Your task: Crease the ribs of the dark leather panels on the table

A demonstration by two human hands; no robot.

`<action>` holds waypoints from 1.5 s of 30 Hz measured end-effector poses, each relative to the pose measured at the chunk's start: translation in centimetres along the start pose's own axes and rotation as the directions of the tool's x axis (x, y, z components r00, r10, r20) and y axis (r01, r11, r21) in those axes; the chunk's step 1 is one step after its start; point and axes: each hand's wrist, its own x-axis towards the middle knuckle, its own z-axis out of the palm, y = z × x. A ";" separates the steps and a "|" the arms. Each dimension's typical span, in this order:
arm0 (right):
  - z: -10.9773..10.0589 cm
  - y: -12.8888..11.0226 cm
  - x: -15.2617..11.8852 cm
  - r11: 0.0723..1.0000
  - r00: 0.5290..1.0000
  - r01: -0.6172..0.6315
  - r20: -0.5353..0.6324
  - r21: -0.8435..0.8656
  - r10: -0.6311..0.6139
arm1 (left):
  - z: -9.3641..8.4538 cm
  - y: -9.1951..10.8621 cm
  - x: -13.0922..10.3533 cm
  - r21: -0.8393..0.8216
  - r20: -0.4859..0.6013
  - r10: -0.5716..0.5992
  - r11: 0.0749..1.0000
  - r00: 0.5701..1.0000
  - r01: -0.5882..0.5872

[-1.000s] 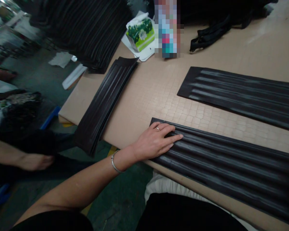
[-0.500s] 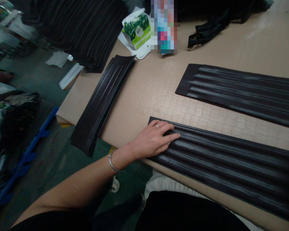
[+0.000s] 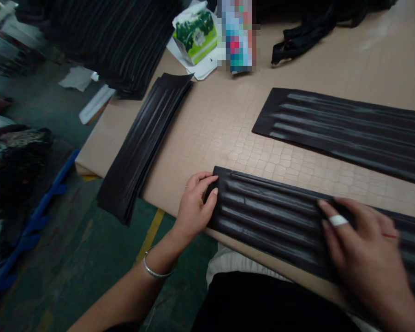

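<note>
Dark, glossy panel (image 3: 273, 207) with lengthwise ridges on desk (image 3: 224, 115), left hand (image 3: 193, 203) at one end, right hand (image 3: 370, 249) over it, either's grasp indeterminable; tissue pack (image 3: 196, 38) with illegible lettering.

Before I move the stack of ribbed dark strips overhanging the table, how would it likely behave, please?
The strip stack seems bendy, since its far corner curls up. Its layers may slide apart, as their edges sit unevenly. Pushed farther outward, it could tip, because its near end juts past the table.
</note>
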 end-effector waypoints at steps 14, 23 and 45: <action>3.6 -9.1 6.4 0.985 0.997 0.063 0.036 0.162 -0.069 | 2.0 -0.4 -0.5 0.156 -0.101 0.171 0.976 0.980 -0.154; 4.0 -9.6 7.4 0.981 0.998 0.057 0.011 0.185 -0.060 | 1.9 -0.5 -0.7 0.226 -0.043 0.269 0.941 0.962 -0.253; 3.5 -7.3 6.4 0.995 0.997 -0.075 -0.003 0.068 0.075 | 5.6 1.6 3.2 0.318 0.233 0.573 0.719 0.786 -0.618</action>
